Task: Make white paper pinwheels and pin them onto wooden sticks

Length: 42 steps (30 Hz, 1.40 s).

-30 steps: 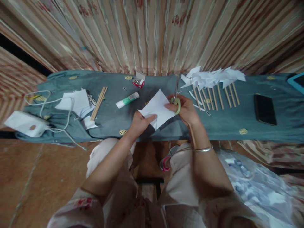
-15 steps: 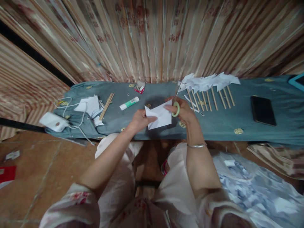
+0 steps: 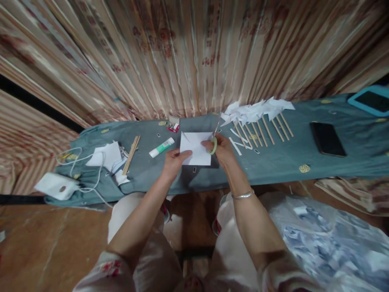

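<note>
Since the picture of one second ago, the white paper (image 3: 197, 158) has been turned from a corner-up stance to one squared with the table's near edge; it is now held between both hands, above the cloth. Listed by size, with places given from that paper: Striped curtain (image 3: 194, 61), hung in folds beyond it. Grey-green cloth (image 3: 273, 172), spread beneath it and far out to both sides. Clear plastic bag (image 3: 334, 243), filled with white scraps, set lower and to its right. Row of pointed white paper shapes (image 3: 258, 111) with wooden sticks, laid to its upper right. Left hand (image 3: 173, 164), at its left edge: nearly closed, the paper pinched with the thumb on top. Right hand (image 3: 223, 152), at its right edge: curled round the scissors, the thumb laid on the paper. Blue-edged tablet (image 3: 372, 100), placed at far upper right of it. White device (image 3: 57, 186) with cable, placed at far left. Black phone (image 3: 328, 139), laid well to its right. Loose paper sheets (image 3: 106, 156), piled well to its left. Scissors (image 3: 213, 145), green-handled, gripped at its right edge, blades pointed away from the wearer. Bundled sticks (image 3: 131, 155), placed left of it, beside the sheets. Glue stick (image 3: 161, 147), laid near its left side. Small red box (image 3: 173, 126), opened, set at its upper left. Paper strips (image 3: 235, 146), scattered to its right.
</note>
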{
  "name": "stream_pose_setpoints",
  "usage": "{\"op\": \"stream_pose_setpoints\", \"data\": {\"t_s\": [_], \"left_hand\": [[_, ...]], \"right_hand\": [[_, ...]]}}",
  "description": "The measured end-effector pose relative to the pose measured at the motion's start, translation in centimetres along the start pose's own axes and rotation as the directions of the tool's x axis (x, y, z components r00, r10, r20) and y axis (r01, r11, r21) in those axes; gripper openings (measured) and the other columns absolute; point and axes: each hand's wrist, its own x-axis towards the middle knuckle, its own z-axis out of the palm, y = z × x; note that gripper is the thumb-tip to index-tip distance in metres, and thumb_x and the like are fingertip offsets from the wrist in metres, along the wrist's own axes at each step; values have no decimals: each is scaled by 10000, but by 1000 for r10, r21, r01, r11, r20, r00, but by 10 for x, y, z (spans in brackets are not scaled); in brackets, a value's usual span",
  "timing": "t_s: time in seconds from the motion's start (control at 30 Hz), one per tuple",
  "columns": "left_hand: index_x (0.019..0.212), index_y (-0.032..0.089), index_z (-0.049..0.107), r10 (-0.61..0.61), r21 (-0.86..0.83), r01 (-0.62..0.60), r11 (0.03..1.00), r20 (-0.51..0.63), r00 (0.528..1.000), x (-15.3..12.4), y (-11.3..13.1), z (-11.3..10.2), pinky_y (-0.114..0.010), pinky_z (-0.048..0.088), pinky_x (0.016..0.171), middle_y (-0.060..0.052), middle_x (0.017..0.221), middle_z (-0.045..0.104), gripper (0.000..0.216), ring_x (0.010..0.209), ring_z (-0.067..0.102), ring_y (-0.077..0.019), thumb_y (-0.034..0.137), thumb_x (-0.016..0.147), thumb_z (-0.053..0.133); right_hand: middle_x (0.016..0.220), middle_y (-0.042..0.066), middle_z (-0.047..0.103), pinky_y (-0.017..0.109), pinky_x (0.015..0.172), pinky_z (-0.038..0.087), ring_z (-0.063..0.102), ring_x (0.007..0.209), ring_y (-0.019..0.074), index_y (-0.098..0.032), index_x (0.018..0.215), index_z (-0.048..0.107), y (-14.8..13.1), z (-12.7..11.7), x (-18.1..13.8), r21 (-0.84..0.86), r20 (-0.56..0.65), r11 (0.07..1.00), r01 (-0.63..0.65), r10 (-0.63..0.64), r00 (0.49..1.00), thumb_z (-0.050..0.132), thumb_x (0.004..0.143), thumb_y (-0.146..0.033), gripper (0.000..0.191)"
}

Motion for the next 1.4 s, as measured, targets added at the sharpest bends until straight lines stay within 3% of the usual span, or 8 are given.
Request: {"op": "stream_pose_setpoints", "data": {"t_s": [0.33, 0.5, 0.77, 0.93, 1.03, 1.17, 1.27, 1.4], "left_hand": [[668, 155, 754, 6, -17, -6, 1000, -27, 1000, 20, -5, -37, -279, 470, 654, -13, 666, 714, 231, 614, 597, -150, 319, 525, 831], [573, 176, 714, 50, 32, -49, 998, -37, 998, 23, 0, -50, -249, 438, 607, 28, 572, 649, 150, 572, 553, -126, 298, 565, 801], [589, 199, 747, 125, 134, -109, 985, -118, 985, 27, 8, -61, -252, 429, 613, 21, 583, 644, 50, 590, 550, -135, 231, 601, 784], [724, 199, 765, 66, -111, -88, 990, -193, 979, 23, 6, -63, -243, 482, 777, -7, 758, 731, 169, 774, 654, -145, 322, 621, 820], [919, 215, 756, -18, -290, -10, 957, -95, 995, 13, 1, -50, -263, 507, 835, -42, 1011, 758, 365, 961, 686, -175, 386, 610, 849], [939, 206, 726, -105, -427, 98, 899, 7, 994, 6, 0, -31, -306, 537, 892, -59, 1069, 759, 440, 1078, 684, -228, 394, 580, 897], [1008, 190, 703, -148, -510, 94, 855, -66, 987, 9, 2, -28, -319, 560, 903, -72, 1113, 753, 454, 1087, 690, -239, 363, 633, 891], [1033, 165, 689, -224, -522, 111, 845, -158, 962, 16, 4, -31, -296, 590, 843, -61, 1041, 765, 343, 935, 723, -199, 273, 739, 827]], "right_hand": [[545, -82, 597, 236, 486, 424, 511, 502, 86, -220, 660, 615, 15, 36, 12, 64, -88, 998, 4, 2, 996, 903, 382, -332, 415], [598, -79, 624, 246, 534, 448, 529, 532, 87, -232, 694, 636, 22, 40, 19, 66, -93, 997, 28, -22, 995, 923, 389, -357, 437], [627, -62, 660, 244, 551, 437, 545, 546, 90, -216, 673, 652, 24, 38, 30, 94, -147, 995, 42, -28, 989, 907, 436, -315, 362], [606, -76, 646, 232, 562, 441, 538, 547, 77, -209, 626, 610, 24, 45, 35, 219, -207, 973, 67, -21, 978, 879, 439, -230, 328], [597, -77, 629, 232, 557, 440, 524, 543, 77, -211, 613, 588, 32, 58, 33, 246, -208, 968, 56, -4, 978, 874, 455, -253, 329], [617, -56, 638, 244, 552, 442, 533, 562, 95, -209, 630, 614, 47, 75, 22, 253, -148, 968, -12, 50, 988, 890, 452, -316, 346], [625, -48, 640, 251, 559, 447, 535, 565, 101, -207, 654, 636, 52, 80, 14, 240, -93, 969, -64, 89, 992, 908, 432, -350, 380], [655, -46, 655, 257, 573, 452, 541, 581, 109, -221, 722, 663, 47, 74, 7, 130, -35, 987, -95, 100, 994, 925, 436, -436, 443]]}}
